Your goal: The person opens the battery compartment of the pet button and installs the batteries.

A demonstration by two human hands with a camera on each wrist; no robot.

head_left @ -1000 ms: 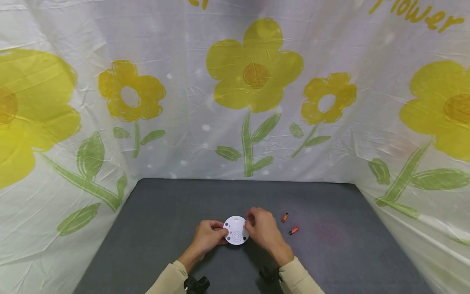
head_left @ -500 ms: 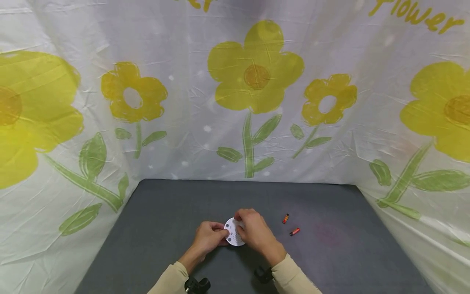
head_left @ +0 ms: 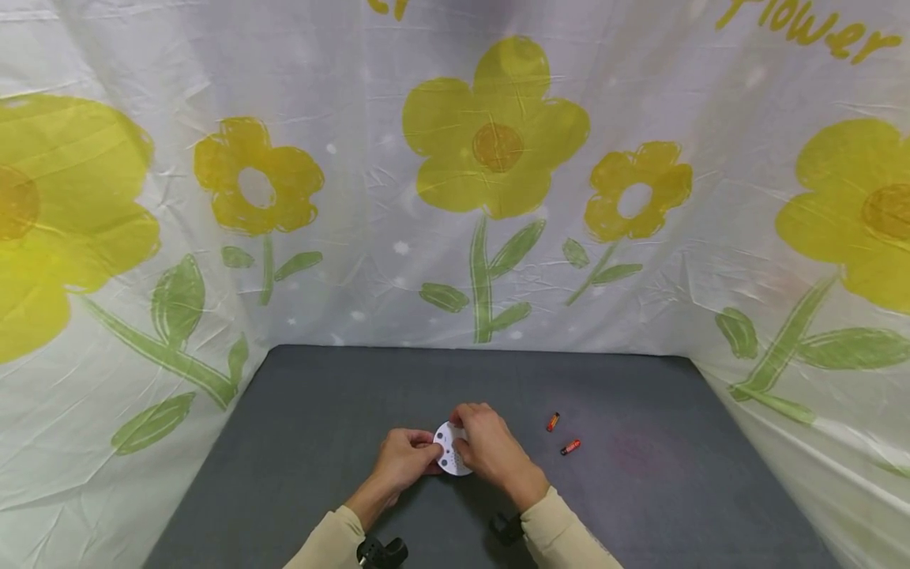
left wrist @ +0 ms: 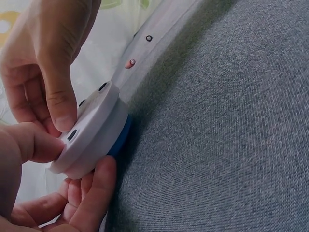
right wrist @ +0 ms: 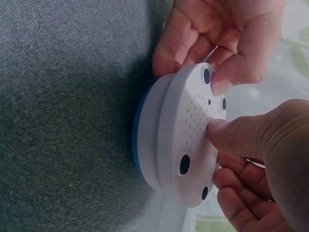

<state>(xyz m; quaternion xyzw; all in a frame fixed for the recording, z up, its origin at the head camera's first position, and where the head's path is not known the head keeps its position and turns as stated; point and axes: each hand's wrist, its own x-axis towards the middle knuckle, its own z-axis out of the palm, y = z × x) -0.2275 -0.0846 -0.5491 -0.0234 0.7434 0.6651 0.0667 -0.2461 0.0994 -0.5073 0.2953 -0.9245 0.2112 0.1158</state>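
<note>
Currently we hold the round white plastic device with a blue underside [head_left: 451,457] between both hands, low over the grey fabric tabletop [head_left: 320,442] near its front edge. Our left hand [head_left: 404,460] grips its left rim, thumb on the perforated face. Our right hand [head_left: 489,447] curls over its right side, thumb pressing the face. Two small red batteries [head_left: 560,435] lie well apart to the right.
</note>
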